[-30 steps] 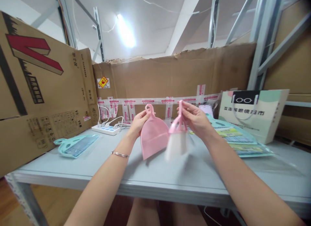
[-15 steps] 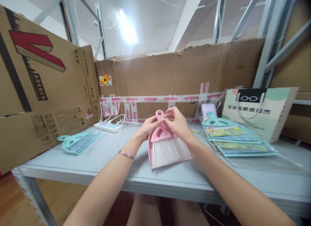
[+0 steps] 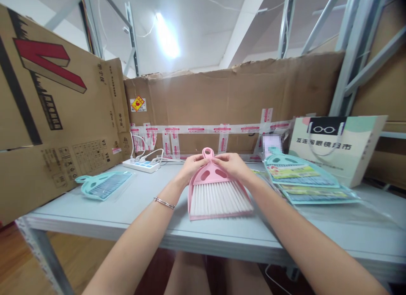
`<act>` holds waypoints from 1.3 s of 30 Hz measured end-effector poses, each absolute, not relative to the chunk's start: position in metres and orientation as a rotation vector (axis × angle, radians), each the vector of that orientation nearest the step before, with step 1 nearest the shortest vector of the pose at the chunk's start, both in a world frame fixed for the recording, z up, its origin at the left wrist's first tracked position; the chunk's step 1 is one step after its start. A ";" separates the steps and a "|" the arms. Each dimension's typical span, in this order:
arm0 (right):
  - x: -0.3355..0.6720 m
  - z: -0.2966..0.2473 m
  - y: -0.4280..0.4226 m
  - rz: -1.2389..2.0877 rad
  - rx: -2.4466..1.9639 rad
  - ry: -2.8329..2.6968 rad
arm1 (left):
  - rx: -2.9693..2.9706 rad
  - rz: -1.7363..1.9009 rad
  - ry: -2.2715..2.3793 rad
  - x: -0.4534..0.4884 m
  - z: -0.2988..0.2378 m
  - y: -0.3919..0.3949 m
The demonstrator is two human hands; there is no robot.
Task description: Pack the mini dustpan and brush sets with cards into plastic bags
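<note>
A small pink dustpan lies on the grey table with a pink brush with white bristles nested inside it. My left hand pinches the left side of the handle end, fingers closed on it. My right hand grips the right side of the same handle end. A thin bracelet sits on my left wrist.
A teal brush-and-pan set in clear wrap lies at the left. Several packaged teal sets are stacked at the right beside a paper bag with a glasses logo. A white power strip sits at the back. Cardboard walls enclose the table.
The brush, held apart from the dustpan in my right hand, was brought into the pan; the joined pair then settled flat on the table under both hands.
</note>
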State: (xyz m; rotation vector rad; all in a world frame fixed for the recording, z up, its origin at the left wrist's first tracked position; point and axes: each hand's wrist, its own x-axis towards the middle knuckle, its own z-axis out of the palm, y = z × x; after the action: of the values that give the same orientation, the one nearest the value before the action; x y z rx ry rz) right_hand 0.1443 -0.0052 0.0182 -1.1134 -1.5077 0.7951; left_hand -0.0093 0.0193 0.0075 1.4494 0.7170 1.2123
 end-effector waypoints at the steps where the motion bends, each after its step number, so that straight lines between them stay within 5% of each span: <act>1: 0.146 0.018 -0.004 0.779 -1.126 -1.507 | 1.438 1.188 0.709 -0.010 0.007 0.019; 10: 0.153 0.016 -0.001 1.225 -1.059 -1.457 | 1.456 1.129 0.708 -0.010 0.010 0.015; 26: 0.147 0.015 -0.004 1.424 -0.993 -1.304 | 1.434 1.037 0.736 -0.016 0.010 0.019; 39: 0.142 0.007 0.009 1.179 -1.160 -1.432 | 1.408 0.975 0.745 -0.016 0.006 0.019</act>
State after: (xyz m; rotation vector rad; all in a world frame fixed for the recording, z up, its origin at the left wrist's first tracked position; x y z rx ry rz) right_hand 0.1417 0.0085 0.0069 -1.1603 -1.4319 1.1787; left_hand -0.0164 0.0187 0.0061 1.4080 0.7449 0.9751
